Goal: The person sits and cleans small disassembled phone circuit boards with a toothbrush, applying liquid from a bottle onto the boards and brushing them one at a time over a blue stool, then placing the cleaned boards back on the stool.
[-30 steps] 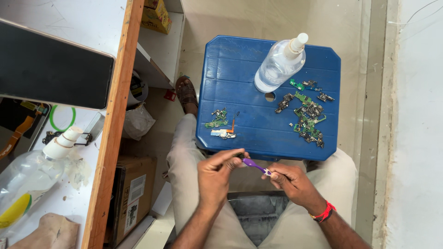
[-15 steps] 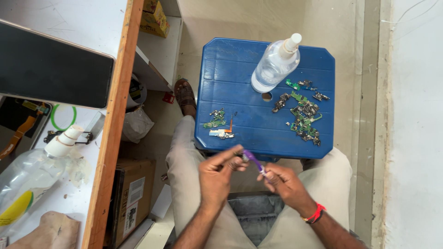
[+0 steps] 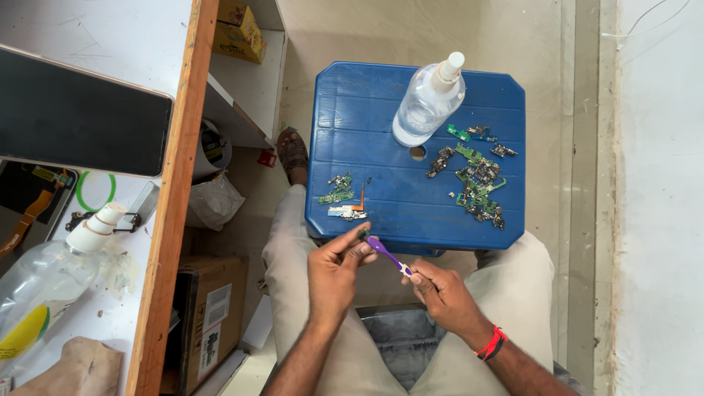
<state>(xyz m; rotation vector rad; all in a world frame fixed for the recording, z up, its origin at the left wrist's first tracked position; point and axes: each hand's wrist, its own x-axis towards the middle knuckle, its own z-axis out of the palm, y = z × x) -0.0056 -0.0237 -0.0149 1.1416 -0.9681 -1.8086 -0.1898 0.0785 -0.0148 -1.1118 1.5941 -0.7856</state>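
Note:
My left hand pinches a tiny dark circuit part between thumb and fingertips, just off the near edge of a blue plastic stool. My right hand grips a purple toothbrush by its white end, and the brush head touches the small part. A red band sits on the right wrist. On the stool lie a small group of little boards near the front left and a bigger scatter of green and dark boards on the right. A clear spray bottle stands at the back.
A wooden-edged workbench runs down the left, carrying a dark flat screen, another clear bottle and a green ring. Cardboard boxes and a plastic bag sit under the bench. A white wall borders the right.
The view shifted slightly. Both hands stay together over my lap, the toothbrush making small strokes against the pinched part.

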